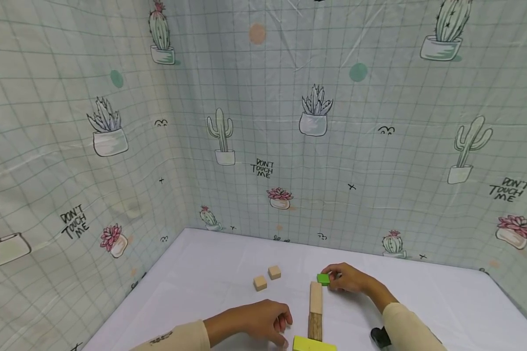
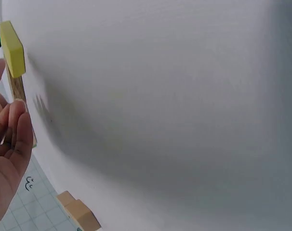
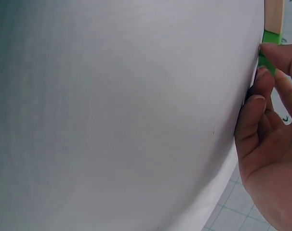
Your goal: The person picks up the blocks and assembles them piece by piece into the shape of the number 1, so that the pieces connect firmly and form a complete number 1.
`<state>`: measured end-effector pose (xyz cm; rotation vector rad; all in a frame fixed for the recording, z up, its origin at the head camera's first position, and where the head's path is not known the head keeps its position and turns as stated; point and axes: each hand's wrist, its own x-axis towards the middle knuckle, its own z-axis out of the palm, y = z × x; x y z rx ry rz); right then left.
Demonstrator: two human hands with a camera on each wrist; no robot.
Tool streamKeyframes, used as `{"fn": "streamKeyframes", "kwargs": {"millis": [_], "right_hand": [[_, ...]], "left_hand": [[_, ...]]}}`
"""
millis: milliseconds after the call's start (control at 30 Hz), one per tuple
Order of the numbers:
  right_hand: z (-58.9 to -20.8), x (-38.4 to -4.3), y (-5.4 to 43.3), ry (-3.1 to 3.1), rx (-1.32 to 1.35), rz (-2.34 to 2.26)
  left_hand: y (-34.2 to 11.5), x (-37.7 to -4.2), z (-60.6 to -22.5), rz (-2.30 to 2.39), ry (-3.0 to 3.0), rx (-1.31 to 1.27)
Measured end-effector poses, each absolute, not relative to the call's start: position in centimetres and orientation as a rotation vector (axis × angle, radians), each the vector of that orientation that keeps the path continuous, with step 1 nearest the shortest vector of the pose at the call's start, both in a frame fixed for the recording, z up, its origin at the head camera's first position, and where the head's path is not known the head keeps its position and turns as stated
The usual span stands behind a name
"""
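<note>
On the white table (image 1: 219,263): a row of blocks runs away from the person, its far end at the right hand (image 1: 347,279).
Green block (image 1: 323,279): at the far end of that row, just beside the pale wooden block (image 1: 316,298).
Right hand: pinches the green block between thumb and fingers.
Left hand (image 1: 267,319): fingers loosely bent, holding nothing, near the dark wooden block (image 1: 315,326) and the yellow block (image 1: 314,344) at the row's near end.
Wooden cubes (image 1: 260,282): two, close together but apart, left of the row.
Black object (image 1: 380,337): beside the right sleeve (image 1: 408,326), partly hidden.
</note>
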<state>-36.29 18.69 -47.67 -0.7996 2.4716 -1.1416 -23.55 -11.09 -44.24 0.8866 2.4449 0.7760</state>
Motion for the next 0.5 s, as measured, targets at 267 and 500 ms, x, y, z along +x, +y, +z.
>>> {"fn": "streamKeyframes", "kwargs": {"millis": [267,500], "right_hand": [[-47.5,-36.2,18.7,2.472,-0.803,-1.144],[-47.6,-36.1,18.7,2.467,-0.798,-1.154]], "left_hand": [[-11.6,-24.3,-43.6,0.937,2.571,0.819],[-12.3,-25.8,-44.0,0.989,2.706,0.793]]}}
